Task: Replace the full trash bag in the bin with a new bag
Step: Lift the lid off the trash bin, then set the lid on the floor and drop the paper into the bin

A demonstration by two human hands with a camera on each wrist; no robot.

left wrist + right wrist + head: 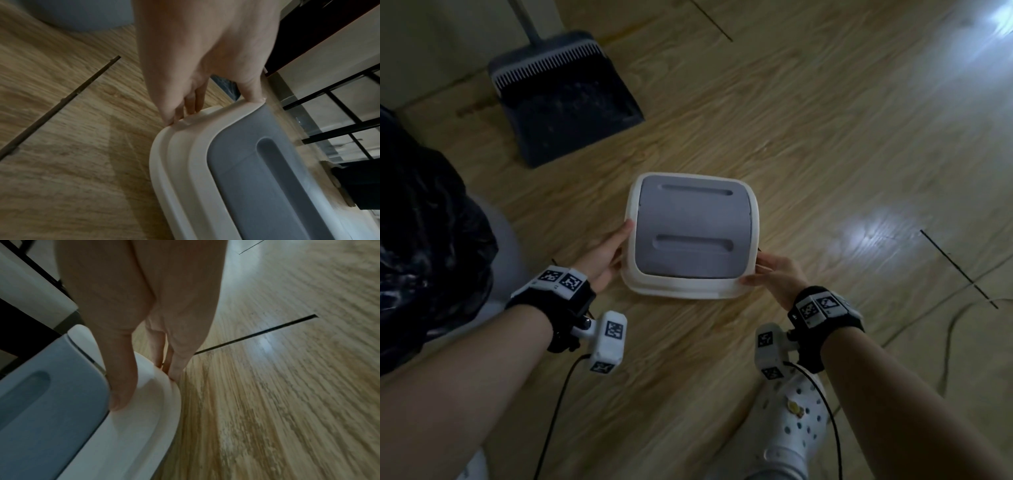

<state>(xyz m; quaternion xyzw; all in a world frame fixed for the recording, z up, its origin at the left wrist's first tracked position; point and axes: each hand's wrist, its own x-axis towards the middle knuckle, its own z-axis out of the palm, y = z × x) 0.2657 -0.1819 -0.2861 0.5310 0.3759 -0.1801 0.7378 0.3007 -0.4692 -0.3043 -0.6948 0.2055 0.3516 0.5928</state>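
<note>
A square bin lid point(691, 236) with a white frame and two grey flaps hangs level above the wooden floor, held between both hands. My left hand point(619, 246) grips its left edge, thumb on top and fingers underneath point(216, 107). At the near right corner my right hand point(760, 272) grips the frame, thumb point(121, 386) on the white rim point(144, 426) and fingers point(176, 366) below the edge. A full black trash bag point(424, 222) bulges out of a pale round bin point(508, 253) at the left.
A dark dustpan point(565, 99) with a comb edge leans by the wall at the upper left. My white clog point(791, 425) stands below the right wrist. A thin cable point(955, 329) snakes over the floor at the right. Black-framed furniture point(339, 113) shows in the left wrist view.
</note>
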